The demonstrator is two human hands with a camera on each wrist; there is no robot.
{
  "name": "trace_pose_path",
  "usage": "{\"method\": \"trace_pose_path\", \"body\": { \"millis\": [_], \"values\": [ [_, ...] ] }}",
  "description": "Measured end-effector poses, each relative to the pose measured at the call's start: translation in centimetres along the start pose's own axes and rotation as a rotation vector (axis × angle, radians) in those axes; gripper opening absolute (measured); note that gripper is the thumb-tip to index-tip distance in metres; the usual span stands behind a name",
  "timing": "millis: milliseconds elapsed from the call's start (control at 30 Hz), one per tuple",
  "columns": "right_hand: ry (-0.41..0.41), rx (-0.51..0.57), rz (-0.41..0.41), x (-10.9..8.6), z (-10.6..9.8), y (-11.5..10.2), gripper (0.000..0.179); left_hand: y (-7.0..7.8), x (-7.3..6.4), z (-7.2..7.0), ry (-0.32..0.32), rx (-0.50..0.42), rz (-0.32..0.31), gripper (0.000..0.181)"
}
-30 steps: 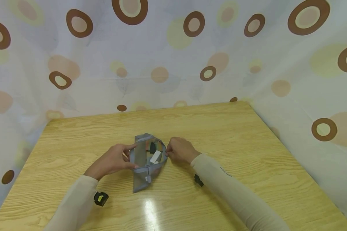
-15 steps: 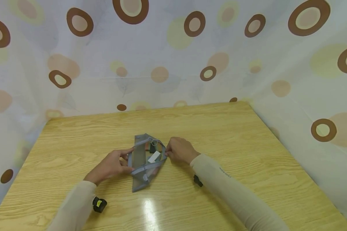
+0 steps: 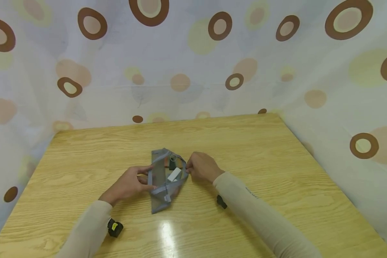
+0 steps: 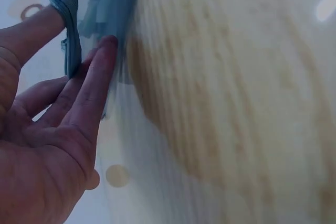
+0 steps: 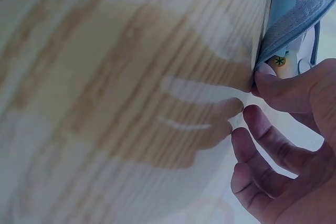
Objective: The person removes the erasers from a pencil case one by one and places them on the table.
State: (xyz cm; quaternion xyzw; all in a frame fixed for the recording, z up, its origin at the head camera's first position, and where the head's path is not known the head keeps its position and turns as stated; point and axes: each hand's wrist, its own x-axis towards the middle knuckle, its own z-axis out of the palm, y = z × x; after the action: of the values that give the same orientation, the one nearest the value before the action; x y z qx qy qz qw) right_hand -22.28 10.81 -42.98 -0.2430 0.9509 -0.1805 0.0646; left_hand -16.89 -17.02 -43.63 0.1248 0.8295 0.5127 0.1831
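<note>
A grey see-through zip pouch [image 3: 158, 172] lies on the table with its zipped mouth spread wide. Inside it show a white block [image 3: 174, 174], a dark item [image 3: 172, 165] with a ring, and other small things too hidden to name. My left hand [image 3: 125, 184] holds the pouch's left side, thumb and fingers apart along the rim; in the left wrist view its fingers [image 4: 97, 77] reach along the pouch's outside. At the opposite side, my right hand [image 3: 203, 166] pinches the rim. The right wrist view shows that thumb at the zipper edge [image 5: 296, 22].
The wooden table [image 3: 261, 150] extends around both hands. A patterned sheet [image 3: 193, 64] rises behind it and along its sides. Black wrist devices show beneath the left sleeve [image 3: 115, 228] and the right sleeve [image 3: 238, 200].
The left hand has shifted slightly along the pouch's left rim. The right hand keeps its pinch, and the pouch's mouth stays spread, with the ring inside showing more clearly than at first.
</note>
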Motion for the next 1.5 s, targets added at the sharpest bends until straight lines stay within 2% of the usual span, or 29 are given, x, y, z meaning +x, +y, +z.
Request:
{"method": "trace_pose_path", "body": {
  "millis": [133,367,467,667,900,1167,1500],
  "values": [
    [-0.011,0.009,0.034,0.0,-0.1,0.0,0.010,-0.2,-0.2,0.2,-0.053,-0.040,0.013,0.084],
    [0.001,-0.002,0.016,0.2,-0.1,0.0,0.010,-0.4,-0.8,-0.3,-0.131,-0.095,0.040,0.088],
    [-0.003,-0.006,0.012,0.3,-0.1,0.0,0.009,-0.5,-0.9,-0.5,-0.122,-0.070,0.046,0.088],
    [-0.007,-0.012,-0.005,0.3,-0.4,-0.2,0.015,-0.7,-0.5,-0.3,-0.062,-0.003,0.082,0.086],
    [-0.010,-0.029,-0.010,0.3,-0.4,-0.3,0.018,-1.2,-0.4,-0.1,-0.034,-0.027,0.085,0.082],
    [-0.007,-0.045,-0.018,0.3,-0.4,-0.5,0.013,-1.3,-0.3,0.0,-0.069,-0.110,0.046,0.086],
    [-0.008,-0.041,-0.032,0.3,-0.4,-0.4,0.013,-1.8,-0.3,-0.2,-0.116,-0.194,0.050,0.092]
  ]
}}
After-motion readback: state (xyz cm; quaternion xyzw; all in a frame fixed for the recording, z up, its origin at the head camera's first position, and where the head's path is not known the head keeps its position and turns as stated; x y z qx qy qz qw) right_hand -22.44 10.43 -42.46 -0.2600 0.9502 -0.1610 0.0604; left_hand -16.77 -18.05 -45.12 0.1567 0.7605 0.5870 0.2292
